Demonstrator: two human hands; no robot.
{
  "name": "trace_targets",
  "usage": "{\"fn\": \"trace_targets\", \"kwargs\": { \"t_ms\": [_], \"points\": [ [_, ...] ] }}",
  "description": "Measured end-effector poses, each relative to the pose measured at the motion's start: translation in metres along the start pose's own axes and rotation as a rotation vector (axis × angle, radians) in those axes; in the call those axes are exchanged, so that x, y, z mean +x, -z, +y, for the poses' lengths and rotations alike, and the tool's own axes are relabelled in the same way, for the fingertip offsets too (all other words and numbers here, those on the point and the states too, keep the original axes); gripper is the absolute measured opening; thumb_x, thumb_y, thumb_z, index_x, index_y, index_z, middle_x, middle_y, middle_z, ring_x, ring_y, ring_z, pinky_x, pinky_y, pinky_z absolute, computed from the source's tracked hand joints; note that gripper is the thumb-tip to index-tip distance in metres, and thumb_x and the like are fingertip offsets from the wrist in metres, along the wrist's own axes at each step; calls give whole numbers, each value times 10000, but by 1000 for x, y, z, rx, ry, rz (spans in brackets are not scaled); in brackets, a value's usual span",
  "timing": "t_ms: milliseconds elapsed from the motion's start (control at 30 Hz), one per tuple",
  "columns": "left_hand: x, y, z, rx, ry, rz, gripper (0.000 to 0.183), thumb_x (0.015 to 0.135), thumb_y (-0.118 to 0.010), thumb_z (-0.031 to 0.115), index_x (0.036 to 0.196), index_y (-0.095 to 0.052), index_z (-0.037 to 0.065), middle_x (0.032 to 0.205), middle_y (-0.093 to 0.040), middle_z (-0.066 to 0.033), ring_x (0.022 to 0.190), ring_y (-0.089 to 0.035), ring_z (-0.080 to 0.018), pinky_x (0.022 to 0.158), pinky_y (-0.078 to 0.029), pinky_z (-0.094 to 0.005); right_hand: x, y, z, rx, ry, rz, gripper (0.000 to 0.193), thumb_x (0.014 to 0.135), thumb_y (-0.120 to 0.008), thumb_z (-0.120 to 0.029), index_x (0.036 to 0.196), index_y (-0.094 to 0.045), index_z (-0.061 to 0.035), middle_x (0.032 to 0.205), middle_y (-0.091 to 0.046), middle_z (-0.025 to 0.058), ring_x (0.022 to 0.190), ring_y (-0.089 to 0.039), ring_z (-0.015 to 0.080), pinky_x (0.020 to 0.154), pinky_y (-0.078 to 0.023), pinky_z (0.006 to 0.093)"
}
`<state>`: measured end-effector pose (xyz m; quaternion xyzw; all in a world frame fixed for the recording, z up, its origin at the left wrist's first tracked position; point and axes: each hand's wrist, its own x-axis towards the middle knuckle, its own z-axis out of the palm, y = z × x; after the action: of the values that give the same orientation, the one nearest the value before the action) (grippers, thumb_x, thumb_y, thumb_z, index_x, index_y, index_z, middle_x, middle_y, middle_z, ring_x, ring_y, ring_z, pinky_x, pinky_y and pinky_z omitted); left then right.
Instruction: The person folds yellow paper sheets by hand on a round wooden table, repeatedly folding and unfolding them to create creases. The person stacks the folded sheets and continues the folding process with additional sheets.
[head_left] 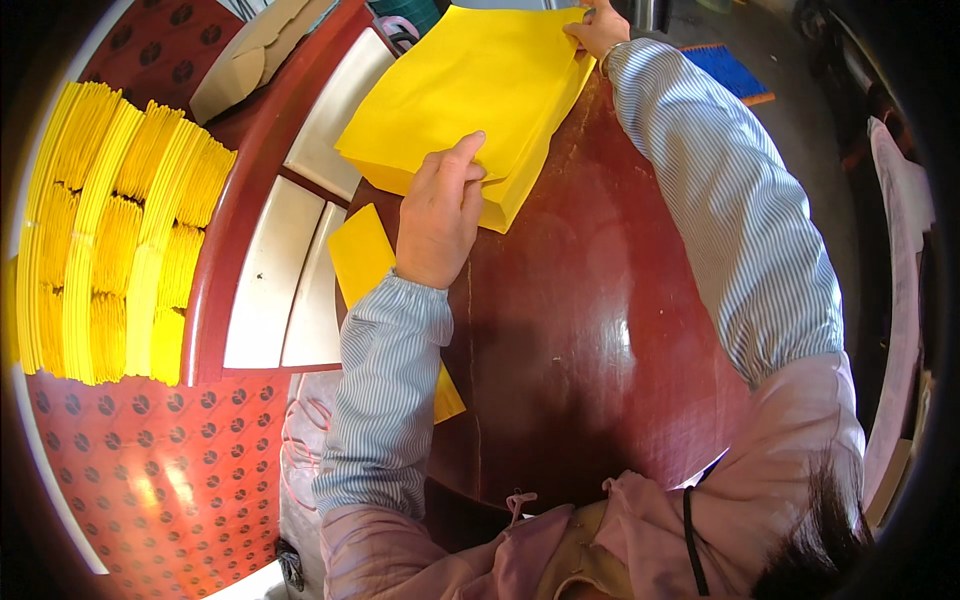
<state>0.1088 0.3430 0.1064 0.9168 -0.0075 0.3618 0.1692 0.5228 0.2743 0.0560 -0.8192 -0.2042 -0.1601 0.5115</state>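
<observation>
A thick stack of yellow paper point(450, 85) lies at the far side of the dark red table, its layered edges showing along the near sides. My right hand point(600, 32) is closed on the far right corner of the stack's top paper, thumb and fingers pinching it. At the near corner, my left hand point(440, 215) has its fingers curled against the paper, with one finger stretched over the top. How much paper the left fingers grip is partly hidden. Under my left wrist and forearm lies a narrow yellow strip point(362, 252), its other end showing beyond the sleeve.
Several bundles of folded yellow paper point(105, 240) stand on the left over a red patterned board point(160, 470). White panels point(262, 280) set in a red frame lie between them and the table point(580, 340). Brown cardboard point(250, 60) sits far left; a blue mat point(727, 72) lies far right.
</observation>
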Motion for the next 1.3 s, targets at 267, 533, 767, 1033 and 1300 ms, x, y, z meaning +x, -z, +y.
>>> {"fn": "trace_targets", "kwargs": {
  "t_ms": [267,533,767,1033,1300],
  "points": [
    [0,2,3,47,-49,-72,567,888,-691,-130,1403,-589,85,1056,-686,-147,959,-709,-306,839,-581,-364,-14,20,-26,26,-77,-149,632,774,-812,-193,1350,-582,-67,1095,-743,242,1087,-718,431,950,-580,480],
    [-5,8,12,11,-30,-173,525,828,-741,-57,1326,-633,66,1116,-651,-144,1069,-653,-331,928,-552,-394,-66,42,-15,500,76,126,521,883,-799,-288,1319,-615,-70,1115,-738,184,1146,-680,389,1014,-528,533],
    [1,8,15,41,38,-194,403,836,-847,82,1213,-710,58,1113,-675,-124,1068,-659,-318,941,-543,-390,-253,135,-39,871,-273,-386,393,994,-734,-124,1359,-616,-41,1076,-767,67,916,-706,126,762,-544,277],
    [4,12,13,46,102,-236,291,922,-806,105,1196,-723,55,1096,-710,-136,1011,-691,-297,870,-558,-372,-316,160,-46,825,-334,-591,316,1042,-606,-19,1358,-604,-37,1072,-721,38,887,-665,93,789,-548,255],
    [0,5,4,148,53,-177,226,969,-757,88,1179,-715,15,1085,-716,-147,965,-706,-279,818,-573,-347,-316,154,-47,785,-264,-517,202,1001,-684,-17,1203,-701,-11,957,-744,37,845,-686,97,805,-577,271]
  ]
}}
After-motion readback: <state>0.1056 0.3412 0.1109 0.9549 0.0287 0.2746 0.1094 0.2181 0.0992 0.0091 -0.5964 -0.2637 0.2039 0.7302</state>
